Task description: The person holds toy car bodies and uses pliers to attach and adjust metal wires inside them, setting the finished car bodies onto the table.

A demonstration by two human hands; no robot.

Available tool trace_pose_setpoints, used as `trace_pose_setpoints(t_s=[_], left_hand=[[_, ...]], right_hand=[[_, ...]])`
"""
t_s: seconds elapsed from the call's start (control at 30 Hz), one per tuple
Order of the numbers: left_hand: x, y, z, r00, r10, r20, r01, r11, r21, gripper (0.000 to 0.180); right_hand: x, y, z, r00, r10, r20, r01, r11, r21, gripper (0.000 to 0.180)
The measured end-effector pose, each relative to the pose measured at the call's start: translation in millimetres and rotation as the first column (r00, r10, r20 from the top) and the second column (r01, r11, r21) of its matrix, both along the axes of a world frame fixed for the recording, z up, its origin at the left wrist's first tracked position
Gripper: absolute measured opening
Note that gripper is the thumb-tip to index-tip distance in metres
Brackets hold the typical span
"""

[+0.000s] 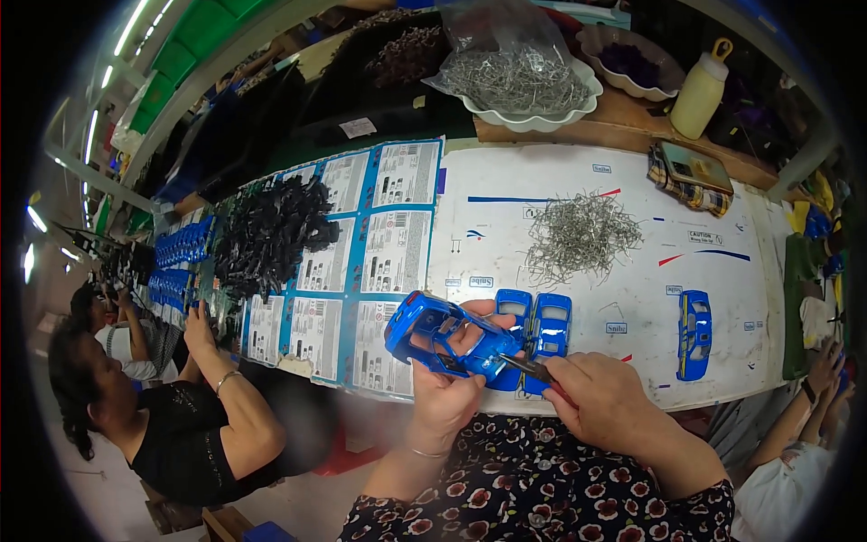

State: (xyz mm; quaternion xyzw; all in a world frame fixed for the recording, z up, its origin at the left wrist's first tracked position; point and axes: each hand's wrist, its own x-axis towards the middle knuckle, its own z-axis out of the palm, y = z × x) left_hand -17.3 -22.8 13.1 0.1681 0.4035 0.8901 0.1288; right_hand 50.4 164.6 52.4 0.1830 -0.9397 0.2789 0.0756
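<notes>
My left hand (442, 397) holds a blue toy car body (420, 330) tilted over the table's front edge. Its hollow underside shows, and some fingers reach inside the shell. In my right hand (601, 397) is a pair of pliers (533, 366) with dark jaws and a reddish handle, closed in the fist. The jaw tips touch or nearly touch the inside of the shell at its right end. Any small part between them cannot be made out. Just behind the pliers, two more blue car bodies (552, 325) lie side by side on the table.
A heap of thin metal wire pieces (585, 237) lies mid-table. Another blue car body (694, 334) lies at right. Black plastic parts (271, 230) are piled at left on printed sheets (397, 244). Behind stand a white bowl (542, 119) of wire pieces and a bottle (700, 95). Co-workers sit on both sides.
</notes>
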Motion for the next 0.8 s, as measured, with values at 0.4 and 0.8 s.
trace_pose_setpoints(t_s=[0.4,0.8], left_hand=[[3.4,3.1,5.3,1.000,-0.001,0.003,0.001,1.000,0.022,0.065],[7.5,9.1,-2.7,0.985,0.152,-0.079,-0.164,0.972,-0.168,0.070]], right_hand=[[-2.3,3.3,0.6,0.999,0.009,-0.037,-0.008,1.000,0.030,0.027],[-4.7,2.3,1.5,0.999,0.040,-0.038,-0.036,0.995,0.093,0.025]])
